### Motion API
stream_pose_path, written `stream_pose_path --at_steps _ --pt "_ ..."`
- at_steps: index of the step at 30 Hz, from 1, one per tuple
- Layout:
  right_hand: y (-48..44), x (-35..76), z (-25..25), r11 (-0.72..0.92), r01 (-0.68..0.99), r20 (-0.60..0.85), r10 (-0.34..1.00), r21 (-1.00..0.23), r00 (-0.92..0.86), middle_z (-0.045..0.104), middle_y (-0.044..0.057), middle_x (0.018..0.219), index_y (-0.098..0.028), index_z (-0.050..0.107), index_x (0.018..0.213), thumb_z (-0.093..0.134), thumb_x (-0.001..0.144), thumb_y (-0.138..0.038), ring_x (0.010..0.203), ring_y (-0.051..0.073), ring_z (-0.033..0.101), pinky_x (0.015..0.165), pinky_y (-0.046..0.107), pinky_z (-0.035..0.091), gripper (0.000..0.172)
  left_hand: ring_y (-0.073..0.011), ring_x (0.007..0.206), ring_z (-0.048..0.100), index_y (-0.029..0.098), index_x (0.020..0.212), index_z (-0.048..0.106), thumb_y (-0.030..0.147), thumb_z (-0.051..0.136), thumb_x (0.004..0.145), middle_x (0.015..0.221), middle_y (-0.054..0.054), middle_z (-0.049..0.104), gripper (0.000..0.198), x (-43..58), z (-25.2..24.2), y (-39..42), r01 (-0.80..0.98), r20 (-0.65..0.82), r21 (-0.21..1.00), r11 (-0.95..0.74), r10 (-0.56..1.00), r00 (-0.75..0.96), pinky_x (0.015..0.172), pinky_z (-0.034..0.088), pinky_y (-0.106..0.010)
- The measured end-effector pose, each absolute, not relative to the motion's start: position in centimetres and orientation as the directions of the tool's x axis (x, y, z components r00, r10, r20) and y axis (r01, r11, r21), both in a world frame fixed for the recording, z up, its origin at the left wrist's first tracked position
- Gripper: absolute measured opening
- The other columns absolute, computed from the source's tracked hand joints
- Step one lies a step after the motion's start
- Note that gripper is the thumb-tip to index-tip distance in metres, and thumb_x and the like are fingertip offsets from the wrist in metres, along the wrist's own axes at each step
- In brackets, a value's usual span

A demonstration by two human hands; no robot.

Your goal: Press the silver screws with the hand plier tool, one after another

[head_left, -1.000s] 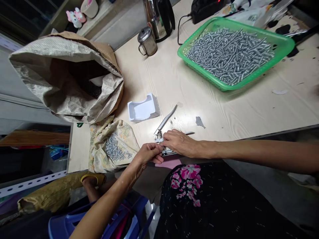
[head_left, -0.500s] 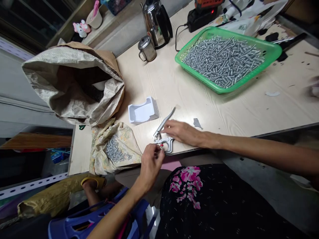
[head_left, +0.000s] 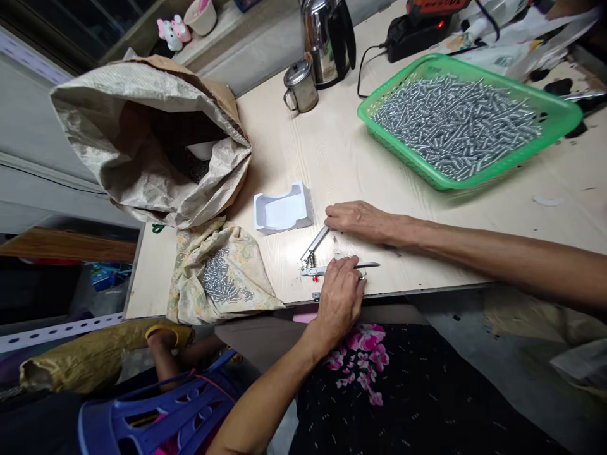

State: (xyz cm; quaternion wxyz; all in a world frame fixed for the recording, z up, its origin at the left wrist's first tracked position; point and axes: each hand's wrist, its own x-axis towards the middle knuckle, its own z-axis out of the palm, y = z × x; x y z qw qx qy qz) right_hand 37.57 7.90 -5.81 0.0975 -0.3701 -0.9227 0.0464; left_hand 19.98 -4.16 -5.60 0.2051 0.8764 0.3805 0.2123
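Note:
A grey metal spring-loaded hand tool, shaped like pruning shears, lies spread at the table's front edge. A small coil spring sits between its two arms, and a red bit shows below. My left hand is closed over the lower arm, whose pointed end sticks out past the fingers. My right hand pinches the far end of the upper arm. A white open box stands just beyond the tool. Left of it, a patterned cloth holds a heap of small metal pins.
A green basket full of small metal springs stands at the right. An open paper sack rises at the left. Behind are a metal cup, a kettle and a black charger. A blue plastic chair is below left.
My right hand has moved from beside the spring to the upper arm's end. My left hand has shifted right, from near the red bit onto the lower arm. The tool has turned.

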Motion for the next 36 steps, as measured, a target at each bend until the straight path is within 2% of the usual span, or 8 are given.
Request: stream_pose_path --at_steps 7,10,14,17,23,27,31,36 --pt "8.0 37.6 -5.4 0.632 0.730 0.115 0.771 -0.260 -0.627 0.059 0.007 0.091 -0.018 0.056 0.083 0.041 0.097 -0.016 0.075 0.017 0.049 0.060 0.030 0.033 0.021 -0.0236 0.124 0.057 0.018 0.098 0.060 0.017 0.051 0.095 0.128 -0.014 0.065 0.009 19.3 -4.1 -3.9 0.496 0.157 0.718 -0.488 0.808 0.568 0.113 0.039 -0.048" --pt "7.0 37.6 -5.5 0.664 0.712 0.166 0.747 -0.228 -0.644 0.058 0.007 0.092 -0.019 0.056 0.086 0.042 0.095 -0.013 0.078 0.019 0.048 0.064 0.031 0.035 0.018 -0.0221 0.109 0.064 0.019 0.092 0.064 0.024 0.057 0.093 0.111 -0.011 0.070 0.009 17.2 -2.1 -3.2 0.540 0.044 0.794 -0.281 0.911 0.409 0.098 0.049 -0.038" --pt "6.2 37.6 -5.3 0.653 0.728 0.171 0.757 -0.211 -0.630 0.058 0.009 0.096 -0.018 0.056 0.091 0.042 0.094 -0.012 0.080 0.020 0.047 0.068 0.032 0.036 0.016 -0.0169 0.079 0.062 0.017 0.085 0.069 0.030 0.060 0.089 0.084 -0.005 0.068 0.016 13.6 -0.8 -1.8 0.668 -0.229 0.744 0.025 0.948 0.220 0.073 0.047 -0.026" --pt "6.0 37.2 -5.4 0.622 0.762 0.151 0.783 -0.180 -0.603 0.059 0.009 0.095 -0.018 0.056 0.089 0.039 0.095 -0.010 0.081 0.020 0.048 0.068 0.032 0.035 0.020 -0.0147 0.070 0.058 0.015 0.081 0.070 0.034 0.061 0.086 0.077 -0.003 0.067 0.021 12.1 -1.4 -1.4 0.704 -0.352 0.698 0.127 0.918 0.183 0.065 0.042 -0.024" --pt "5.6 37.1 -5.6 0.623 0.775 0.221 0.774 -0.103 -0.593 0.060 0.008 0.087 -0.017 0.056 0.088 0.029 0.095 -0.002 0.076 0.019 0.046 0.070 0.034 0.029 0.031 -0.0146 0.068 0.056 0.016 0.077 0.070 0.043 0.062 0.082 0.073 -0.002 0.066 0.028 12.0 -2.2 -1.6 0.702 -0.440 0.682 0.204 0.881 0.172 0.062 0.040 -0.022" --pt "5.0 37.5 -5.1 0.597 0.799 0.318 0.771 -0.062 -0.551 0.061 0.008 0.086 -0.017 0.056 0.090 0.025 0.097 -0.003 0.075 0.020 0.044 0.069 0.035 0.026 0.035 -0.0151 0.067 0.056 0.017 0.072 0.069 0.041 0.064 0.079 0.071 -0.003 0.065 0.026 12.2 -1.8 -1.5 0.720 -0.447 0.669 0.183 0.873 0.194 0.063 0.041 -0.023" --pt "4.5 37.7 -4.7 0.589 0.807 0.335 0.767 -0.031 -0.547 0.061 0.008 0.085 -0.017 0.057 0.091 0.025 0.098 -0.005 0.075 0.020 0.043 0.068 0.035 0.026 0.035 -0.0147 0.066 0.055 0.016 0.070 0.069 0.042 0.064 0.077 0.069 -0.003 0.065 0.027 12.3 -1.6 -0.9 0.763 -0.475 0.626 0.161 0.855 0.209 0.060 0.039 -0.022" --pt "4.4 37.8 -5.1 0.581 0.814 0.314 0.774 -0.007 -0.550 0.060 0.007 0.084 -0.017 0.057 0.090 0.027 0.098 -0.004 0.074 0.019 0.042 0.068 0.034 0.026 0.034 -0.0100 0.053 0.043 0.014 0.068 0.067 0.050 0.066 0.073 0.055 0.002 0.053 0.036 12.3 -1.4 0.7 0.777 -0.634 0.587 0.226 0.725 0.268 0.052 0.030 -0.021"
